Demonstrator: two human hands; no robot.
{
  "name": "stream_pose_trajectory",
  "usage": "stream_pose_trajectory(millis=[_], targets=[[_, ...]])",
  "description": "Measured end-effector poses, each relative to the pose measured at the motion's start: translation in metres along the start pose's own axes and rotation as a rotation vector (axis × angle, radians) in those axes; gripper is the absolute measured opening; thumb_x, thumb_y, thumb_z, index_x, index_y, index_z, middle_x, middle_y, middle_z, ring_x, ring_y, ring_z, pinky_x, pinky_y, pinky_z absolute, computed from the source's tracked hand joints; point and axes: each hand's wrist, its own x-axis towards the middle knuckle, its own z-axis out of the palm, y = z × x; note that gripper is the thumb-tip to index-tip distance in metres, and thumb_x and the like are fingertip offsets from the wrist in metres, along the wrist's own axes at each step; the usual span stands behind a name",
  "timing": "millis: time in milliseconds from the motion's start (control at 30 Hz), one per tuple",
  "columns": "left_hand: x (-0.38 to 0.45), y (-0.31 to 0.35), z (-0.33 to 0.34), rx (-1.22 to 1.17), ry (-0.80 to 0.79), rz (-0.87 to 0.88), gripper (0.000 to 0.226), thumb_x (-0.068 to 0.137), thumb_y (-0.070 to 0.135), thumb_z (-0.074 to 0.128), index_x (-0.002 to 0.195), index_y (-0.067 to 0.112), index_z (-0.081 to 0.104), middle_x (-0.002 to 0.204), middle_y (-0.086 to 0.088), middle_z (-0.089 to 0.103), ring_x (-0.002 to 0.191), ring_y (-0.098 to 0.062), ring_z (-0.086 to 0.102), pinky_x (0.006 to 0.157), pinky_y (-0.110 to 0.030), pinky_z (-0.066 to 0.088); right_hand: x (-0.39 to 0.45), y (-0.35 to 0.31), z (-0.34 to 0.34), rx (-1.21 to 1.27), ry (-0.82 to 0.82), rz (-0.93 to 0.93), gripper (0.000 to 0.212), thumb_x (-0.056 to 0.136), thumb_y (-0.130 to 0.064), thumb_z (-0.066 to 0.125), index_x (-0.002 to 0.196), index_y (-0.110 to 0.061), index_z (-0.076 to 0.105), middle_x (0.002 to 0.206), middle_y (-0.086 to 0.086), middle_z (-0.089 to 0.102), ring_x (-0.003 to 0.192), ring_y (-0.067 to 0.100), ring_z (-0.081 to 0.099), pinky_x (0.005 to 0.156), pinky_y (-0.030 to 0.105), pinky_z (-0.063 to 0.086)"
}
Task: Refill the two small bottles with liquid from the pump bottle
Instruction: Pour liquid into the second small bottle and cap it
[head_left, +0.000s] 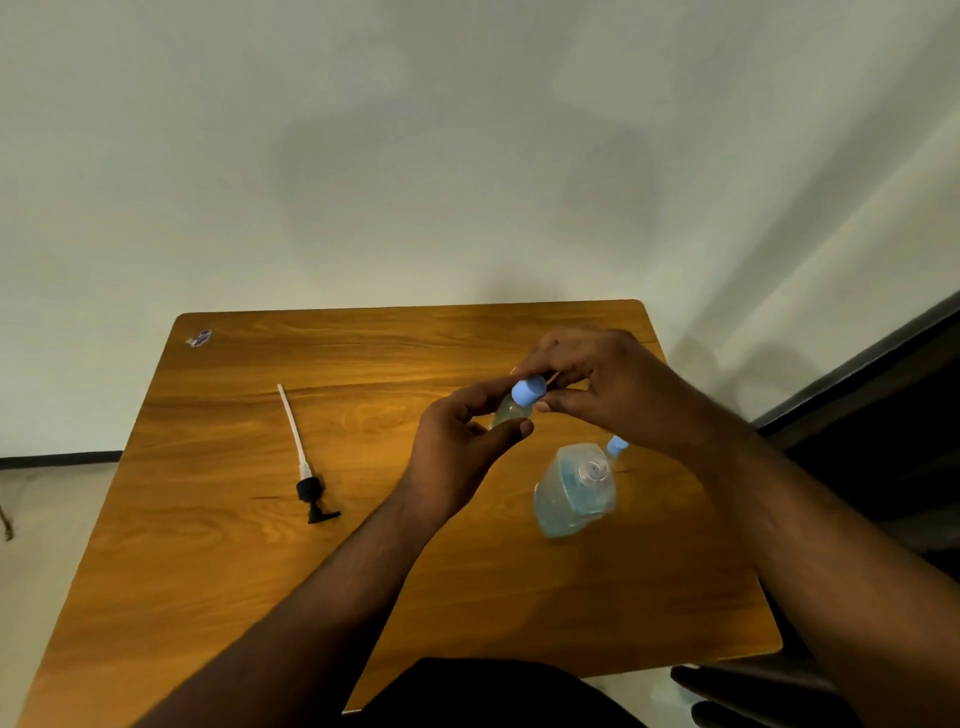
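Above the middle of the wooden table (218, 545), the left hand (457, 462) grips a small clear bottle (511, 410) while the right hand (597, 384) pinches its blue cap (529, 391), with the open clear pump bottle of blue liquid (574, 491) standing toward the right edge and the black pump with its white tube (306, 467) lying toward the left edge.

Two small bottles (511, 410) (616, 446), one pump bottle (574, 491), one pump (310, 488).

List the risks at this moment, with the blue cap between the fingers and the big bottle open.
1. The pump bottle stands open beside the right forearm, its pump head lying apart on the table; a knock could spill it.
2. The left hand holds the small bottle tilted while the right hand pinches its blue cap; liquid might leak.
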Motion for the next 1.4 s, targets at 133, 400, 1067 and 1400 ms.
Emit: stream_pose_trajectory(millis=[133,400,1067,1400], targets=[[-0.006,-0.004,-0.012,0.011,0.008,-0.009,0.046,0.078,0.006,0.079,0.12,0.021,0.067,0.116,0.006,0.071,0.109,-0.013,0.064,0.079,-0.052,0.054,0.007,-0.015,0.01,-0.112,-0.03,0.024,0.024,0.074,-0.018,0.079,0.097,-0.015,0.073,0.088,-0.007,0.063,0.078,0.006,0.059,0.067,0.027,0.052],[-0.011,-0.004,-0.035,0.022,-0.013,0.021,0.04,0.078,0.007,0.079,0.105,0.035,0.07,0.102,0.017,0.073,0.101,0.002,0.066,0.079,-0.048,0.057,0.016,-0.035,0.02,-0.357,0.101,0.176,0.063,0.068,-0.084,0.044,0.077,-0.026,0.068,0.071,-0.011,0.06,0.063,0.005,0.054,0.055,0.025,0.039],[-0.005,-0.007,-0.052,0.058,-0.092,0.096,0.082,0.08,0.012,0.078,0.143,0.039,0.034,0.119,0.013,0.068,0.116,-0.001,0.061,0.081,-0.019,0.055,0.04,-0.057,0.023,-0.627,0.024,0.249,0.052,0.091,-0.062,0.036,0.055,-0.024,0.045,0.056,-0.005,0.048,0.054,0.013,0.048,0.056,0.03,0.039],[0.003,-0.011,-0.044,0.029,-0.115,0.129,0.092,0.08,-0.003,0.073,0.148,0.032,0.021,0.12,0.003,0.068,0.109,0.005,0.063,0.073,-0.007,0.051,0.038,-0.044,0.025,-0.475,-0.203,0.09,0.018,0.083,-0.027,0.067,0.1,-0.021,0.066,0.095,-0.007,0.06,0.086,0.01,0.055,0.07,0.026,0.047]])
